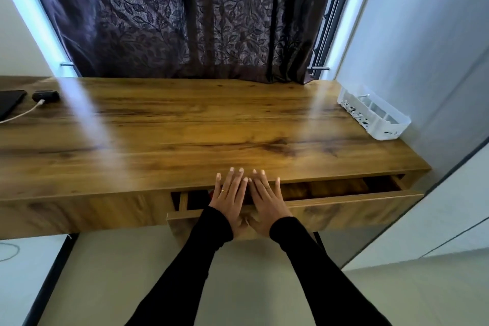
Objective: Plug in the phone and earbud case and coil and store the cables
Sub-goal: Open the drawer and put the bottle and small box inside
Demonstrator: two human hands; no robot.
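Hands — left [229, 194], right [266, 198] — flat on open drawer [344, 209].

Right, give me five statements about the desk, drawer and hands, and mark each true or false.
1. The drawer is partly open. True.
2. Both the left hand and the right hand lie flat with straight fingers. True.
3. The left hand grips a cable. False: it holds nothing.
4. The white cable runs to the earbud case. True.
5. The white basket sits at the desk's left end. False: it is at the right end.
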